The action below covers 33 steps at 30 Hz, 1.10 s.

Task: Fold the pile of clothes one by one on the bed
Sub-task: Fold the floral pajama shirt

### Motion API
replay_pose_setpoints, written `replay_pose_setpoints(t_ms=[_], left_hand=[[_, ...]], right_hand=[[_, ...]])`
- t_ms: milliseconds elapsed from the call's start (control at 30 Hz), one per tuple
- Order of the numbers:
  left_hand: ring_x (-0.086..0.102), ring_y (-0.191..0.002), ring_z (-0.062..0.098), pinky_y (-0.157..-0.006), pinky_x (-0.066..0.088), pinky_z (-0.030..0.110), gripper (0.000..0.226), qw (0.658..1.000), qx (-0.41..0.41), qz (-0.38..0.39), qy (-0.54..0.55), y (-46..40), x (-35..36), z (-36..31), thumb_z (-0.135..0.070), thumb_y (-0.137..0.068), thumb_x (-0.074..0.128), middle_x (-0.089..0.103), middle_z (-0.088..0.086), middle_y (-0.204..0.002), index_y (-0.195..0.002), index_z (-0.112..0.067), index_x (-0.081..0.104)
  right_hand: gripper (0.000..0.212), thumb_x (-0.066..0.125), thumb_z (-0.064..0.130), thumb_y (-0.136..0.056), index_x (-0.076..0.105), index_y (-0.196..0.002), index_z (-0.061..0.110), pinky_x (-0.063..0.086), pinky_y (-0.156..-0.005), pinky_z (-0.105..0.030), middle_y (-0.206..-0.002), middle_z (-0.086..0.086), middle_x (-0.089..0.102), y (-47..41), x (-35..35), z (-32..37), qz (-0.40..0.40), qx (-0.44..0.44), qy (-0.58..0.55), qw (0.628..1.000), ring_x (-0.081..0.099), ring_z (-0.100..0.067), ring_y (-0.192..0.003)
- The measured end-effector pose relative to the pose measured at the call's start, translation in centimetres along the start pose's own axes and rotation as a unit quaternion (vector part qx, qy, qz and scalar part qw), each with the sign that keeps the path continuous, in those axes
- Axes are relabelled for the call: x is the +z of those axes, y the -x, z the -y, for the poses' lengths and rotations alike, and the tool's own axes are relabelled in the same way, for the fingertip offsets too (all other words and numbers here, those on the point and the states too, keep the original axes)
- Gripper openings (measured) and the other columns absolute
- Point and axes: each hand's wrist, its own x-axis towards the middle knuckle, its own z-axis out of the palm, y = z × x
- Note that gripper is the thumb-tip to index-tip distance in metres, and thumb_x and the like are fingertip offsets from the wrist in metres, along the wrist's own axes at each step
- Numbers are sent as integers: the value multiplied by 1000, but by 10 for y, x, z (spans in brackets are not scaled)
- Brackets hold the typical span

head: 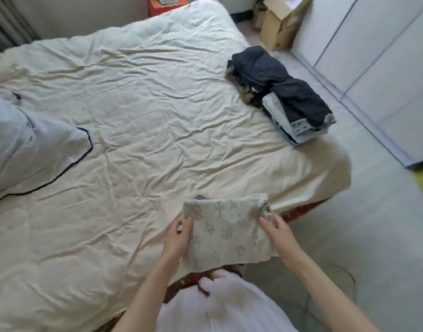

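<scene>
Fingers of the left hand [178, 232] curl round the left edge of the folded patterned cloth [226, 230], right hand [278, 230] gripping the opposite side, both holding it at the near edge of the bed [133, 116]; over on the far right of the bed, the folded stack [294, 116] sits beside a dark garment [256, 67]

A bedroom in a home — a wide bed [138, 121] under a creased cream cover fills most of the view. Folded clothes [299, 111] sit at its far corner, a white wardrobe [373, 56] stands alongside, and a cardboard box [282, 22] rests on the pale floor [349, 224] — plain domestic clutter.
</scene>
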Motion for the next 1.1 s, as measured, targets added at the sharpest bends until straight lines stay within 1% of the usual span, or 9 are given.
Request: replay_pose_setpoints(t_ms=[100, 233, 300, 467, 667, 733, 833, 967, 1100], left_hand=[[62, -98, 21, -84, 53, 41, 37, 997, 33, 53, -45, 18, 42, -13, -44, -93, 52, 62, 8, -111, -117, -16, 56], [64, -89, 13, -58, 49, 22, 25, 985, 78, 114, -99, 41, 106, -26, -43, -92, 54, 68, 0, -102, -108, -23, 58], [64, -87, 14, -53, 45, 17, 25, 982, 88, 124, -116, 44, 147, -32, -42, -92, 54, 68, -1, -101, -108, -23, 58], [59, -85, 3, -58, 43, 17, 21, 979, 110, 125, -118, 54, 273, -52, -39, -94, 54, 63, -11, -96, -108, -23, 57], [66, -78, 4, -54, 48, 12, 17, 961, 156, 179, -139, 74, 404, -83, -39, -92, 55, 67, -8, -94, -103, -26, 60], [67, -85, 8, -60, 52, 21, 14, 956, 162, 192, -153, 73, 437, -96, -42, -92, 54, 67, -7, -97, -100, -31, 59], [65, -91, 15, -73, 56, 35, 31, 957, 152, 185, -163, 59, 487, -121, -45, -92, 54, 67, -1, -102, -111, -23, 59], [62, -87, 10, -60, 47, 21, 33, 960, 153, 178, -151, 30, 559, -152, -41, -93, 54, 64, -2, -101, -116, -17, 57], [62, -92, 10, -62, 46, 22, 30, 965, 139, 181, -129, -7, 636, -178, -42, -93, 53, 65, -4, -104, -113, -19, 59]], right_hand=[[18, 56, 25, -95, 60, -111, 28, 54, -84, -34, -105, 3, 69, 18, -42, -16, -64, -8, -59, 996, 67, -14, -97], [25, 57, 26, -93, 59, -118, 22, 54, -79, -32, -107, 1, 68, 33, -108, -37, -122, -5, -147, 982, 67, -16, -98], [24, 57, 28, -93, 58, -117, 26, 55, -76, -30, -108, 3, 68, 33, -147, -43, -132, -7, -178, 975, 67, -14, -97], [21, 58, 31, -93, 60, -114, 28, 52, -91, -42, -109, 3, 69, 26, -255, -51, -165, -3, -205, 965, 66, -16, -101], [12, 59, 27, -93, 65, -102, 28, 50, -95, -42, -103, 8, 72, 16, -391, -44, -222, -25, -225, 948, 65, -13, -102], [10, 59, 25, -93, 65, -100, 27, 50, -95, -42, -102, 7, 71, 5, -424, -38, -229, -29, -233, 945, 65, -14, -102], [10, 59, 26, -92, 66, -100, 28, 51, -93, -40, -104, 5, 71, -17, -467, -27, -234, -35, -243, 941, 65, -14, -102], [10, 59, 29, -92, 65, -101, 31, 52, -89, -38, -107, 5, 71, -58, -525, -8, -229, -32, -247, 941, 65, -11, -101], [11, 58, 30, -93, 65, -101, 31, 49, -96, -41, -109, 6, 69, -107, -594, 19, -231, -24, -223, 947, 63, -14, -105]])
